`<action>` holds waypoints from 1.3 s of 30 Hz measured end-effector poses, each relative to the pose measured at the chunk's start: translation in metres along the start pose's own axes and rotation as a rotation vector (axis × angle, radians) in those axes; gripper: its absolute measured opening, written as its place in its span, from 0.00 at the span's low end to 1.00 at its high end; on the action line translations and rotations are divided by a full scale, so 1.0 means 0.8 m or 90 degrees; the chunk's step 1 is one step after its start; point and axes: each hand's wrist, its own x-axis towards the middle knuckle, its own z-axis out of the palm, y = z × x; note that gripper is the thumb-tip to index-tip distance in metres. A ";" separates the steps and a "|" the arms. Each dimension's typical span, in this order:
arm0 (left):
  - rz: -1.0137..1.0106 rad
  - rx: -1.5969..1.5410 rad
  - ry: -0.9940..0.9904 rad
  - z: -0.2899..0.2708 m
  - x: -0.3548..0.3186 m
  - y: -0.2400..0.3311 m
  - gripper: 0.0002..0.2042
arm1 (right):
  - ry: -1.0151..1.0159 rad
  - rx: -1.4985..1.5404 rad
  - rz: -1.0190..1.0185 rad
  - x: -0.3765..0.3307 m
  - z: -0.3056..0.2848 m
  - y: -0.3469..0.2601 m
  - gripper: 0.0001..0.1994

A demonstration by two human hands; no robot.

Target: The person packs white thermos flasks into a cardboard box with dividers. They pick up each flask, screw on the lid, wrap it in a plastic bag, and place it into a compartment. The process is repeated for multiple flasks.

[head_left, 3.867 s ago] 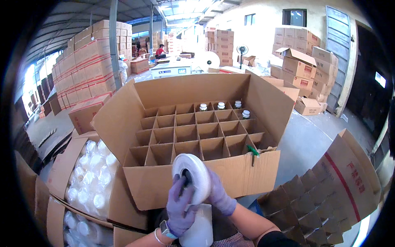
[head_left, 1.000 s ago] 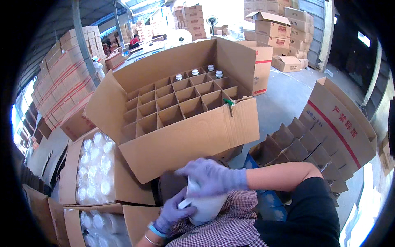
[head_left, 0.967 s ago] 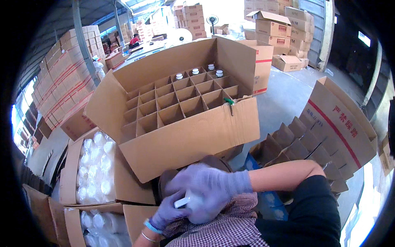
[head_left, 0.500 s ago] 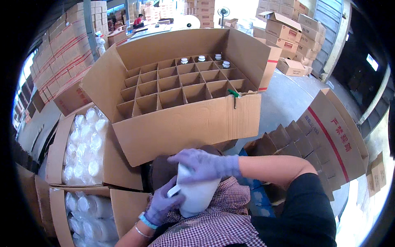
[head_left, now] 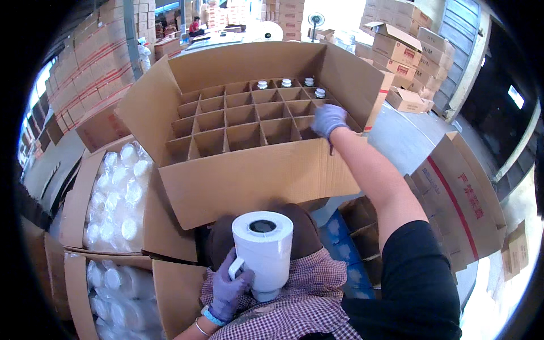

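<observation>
In my lap stands a white jug (head_left: 264, 255) with a side handle and a dark round opening in its top. My left hand (head_left: 231, 283), in a purple glove, is closed round the jug's handle. My right hand (head_left: 330, 120), also gloved, is at the near right corner of the large partitioned carton (head_left: 249, 184). Its fingers are curled, and what they hold is hidden. A thin dark piece of a tool (head_left: 331, 148) shows just below that hand. Several white-topped items (head_left: 287, 83) sit in the far right cells of the carton.
Two open cartons hold plastic-wrapped white pieces, an upper one (head_left: 115, 198) and a lower one (head_left: 122, 289), at my left. Another partitioned carton (head_left: 453, 198) leans open at my right, beside a blue pallet (head_left: 343, 249). Stacked boxes (head_left: 396, 54) and a fan (head_left: 315, 21) stand behind.
My right hand has left the jug's top and reached forward to the carton's corner, where a green-handled tool hung. The jug now stands more upright, with its opening exposed.
</observation>
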 end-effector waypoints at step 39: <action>-0.016 -0.004 -0.546 -0.025 0.087 0.001 0.47 | 0.154 0.301 -1.080 -0.361 -0.109 -0.013 0.14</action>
